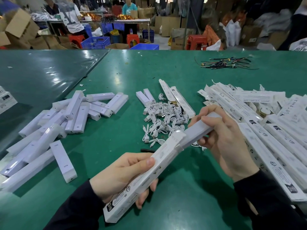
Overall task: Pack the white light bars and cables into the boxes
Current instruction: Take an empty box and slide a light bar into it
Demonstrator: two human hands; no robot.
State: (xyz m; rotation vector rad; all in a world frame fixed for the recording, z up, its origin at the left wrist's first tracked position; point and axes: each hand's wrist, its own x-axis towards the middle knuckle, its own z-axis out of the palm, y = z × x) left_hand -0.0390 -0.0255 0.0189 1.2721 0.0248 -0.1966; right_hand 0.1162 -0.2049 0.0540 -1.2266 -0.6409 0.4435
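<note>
1. The left hand [123,176] grips a long white box [142,176] low in the centre of the frame, thumb lying along its top face and fingers curled underneath. The box tilts up toward the right so that its open mouth faces the other hand.
2. The right hand [221,135] holds a white light bar [197,130] just right of centre, fingers wrapped round its far end. The near end of the bar sits at the box mouth, beside the raised flap; it looks partly inside, most of its length still showing.
3. I judge the two are held in line so the bar can slide straight along the box without catching on the flap.
4. The loose light bars [66,117] lie heaped on the left of the green counter [182,188], well apart from both hands.
5. The white cables [162,118] form a tangled pile in the middle of the frame, just beyond the held box, within easy reach of either hand.
6. A stack of boxes [265,120] fills the right side, close beside the right hand. Whether these are filled or empty cannot be told.
7. A bundle of dark wires [226,63] lies at the upper right of the counter, away from the work.
</note>
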